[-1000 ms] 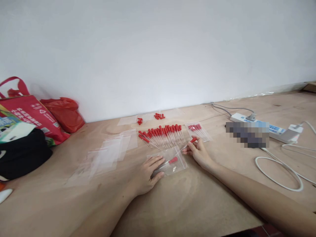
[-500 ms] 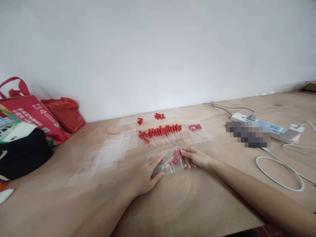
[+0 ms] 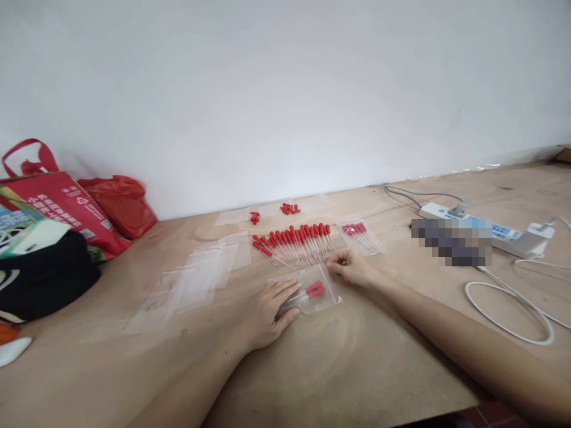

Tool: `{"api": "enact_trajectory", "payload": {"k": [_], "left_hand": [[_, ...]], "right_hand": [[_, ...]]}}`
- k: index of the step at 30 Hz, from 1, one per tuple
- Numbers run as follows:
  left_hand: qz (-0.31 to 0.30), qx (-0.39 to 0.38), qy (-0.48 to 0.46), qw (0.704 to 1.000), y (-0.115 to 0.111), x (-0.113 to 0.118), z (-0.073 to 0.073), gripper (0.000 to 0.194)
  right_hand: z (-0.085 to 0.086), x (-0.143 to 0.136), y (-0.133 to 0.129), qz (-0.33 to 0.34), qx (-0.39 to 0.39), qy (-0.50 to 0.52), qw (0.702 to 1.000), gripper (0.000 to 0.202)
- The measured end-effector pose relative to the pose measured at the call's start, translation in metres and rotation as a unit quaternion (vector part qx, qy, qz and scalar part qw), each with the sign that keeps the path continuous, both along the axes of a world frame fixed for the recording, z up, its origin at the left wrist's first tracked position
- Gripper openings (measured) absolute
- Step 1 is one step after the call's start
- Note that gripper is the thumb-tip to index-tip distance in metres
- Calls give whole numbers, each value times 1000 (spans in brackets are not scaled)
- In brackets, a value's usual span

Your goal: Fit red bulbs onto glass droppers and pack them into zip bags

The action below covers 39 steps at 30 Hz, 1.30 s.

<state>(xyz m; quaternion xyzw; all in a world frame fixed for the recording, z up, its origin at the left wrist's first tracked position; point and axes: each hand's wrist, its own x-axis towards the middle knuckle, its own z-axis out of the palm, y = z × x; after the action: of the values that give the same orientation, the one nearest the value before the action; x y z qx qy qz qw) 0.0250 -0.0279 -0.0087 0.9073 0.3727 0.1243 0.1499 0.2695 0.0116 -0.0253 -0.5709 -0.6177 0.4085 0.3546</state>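
My left hand [image 3: 276,312] lies on the left part of a clear zip bag [image 3: 331,295], fingers apart. Inside the bag are red-bulbed droppers [image 3: 316,289], their stems running toward my left palm. My right hand [image 3: 350,267] is just beyond the bag's upper right corner, its thumb and forefinger pinched together at the stem ends of the loose droppers; what lies between them is too small to tell. The loose red-bulbed droppers [image 3: 294,238] lie side by side in a row, bulbs toward the wall. To their right rests another filled bag [image 3: 363,241].
Flat clear bags [image 3: 203,270] overlap at the left. Loose red bulbs [image 3: 289,208] lie near the wall. Shopping bags [image 3: 57,208] and a black cloth item [image 3: 53,276] stand far left. At right are a power strip [image 3: 473,223] and a coiled white cable [image 3: 508,339].
My right hand has left the bag's opening and moved up toward the loose droppers' stems. The droppers in the bag now lie together. My left hand has stayed on the bag.
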Motion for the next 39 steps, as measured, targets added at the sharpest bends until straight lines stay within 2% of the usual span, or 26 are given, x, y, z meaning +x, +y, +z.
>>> {"api": "enact_trajectory", "payload": {"k": [2, 4, 10, 16, 22, 25, 28, 33, 36, 39], "left_hand": [[-3, 2, -4, 1000, 0, 0, 0, 42], [-2, 3, -4, 1000, 1, 0, -1, 41], [1, 6, 3, 1000, 0, 0, -2, 41], [-4, 12, -1, 1000, 0, -1, -3, 39], [-7, 13, -1, 1000, 0, -1, -4, 38], [-3, 7, 5, 1000, 0, 0, -2, 38], [-3, 4, 9, 1000, 0, 0, -1, 38], [-5, 1, 11, 1000, 0, 0, 1, 37], [-3, -3, 15, 1000, 1, 0, 2, 37], [-2, -4, 16, 1000, 0, 1, 3, 37]], "right_hand": [[5, 5, 19, -72, 78, -100, 989, 7], [10, 6, 40, -118, 110, -193, 968, 5], [11, -11, 83, -176, 84, -238, 951, 24], [7, -21, 93, -196, 42, -240, 950, 30], [21, -13, 83, -201, 59, -210, 955, 35], [19, 0, 60, -183, 95, -130, 970, 37], [9, 12, 29, -162, 95, 47, 981, 40], [-2, 11, -7, -205, 53, 227, 951, 42], [0, 2, -13, -221, 29, 288, 931, 42], [1, -7, -15, -210, 11, 337, 918, 42]]}}
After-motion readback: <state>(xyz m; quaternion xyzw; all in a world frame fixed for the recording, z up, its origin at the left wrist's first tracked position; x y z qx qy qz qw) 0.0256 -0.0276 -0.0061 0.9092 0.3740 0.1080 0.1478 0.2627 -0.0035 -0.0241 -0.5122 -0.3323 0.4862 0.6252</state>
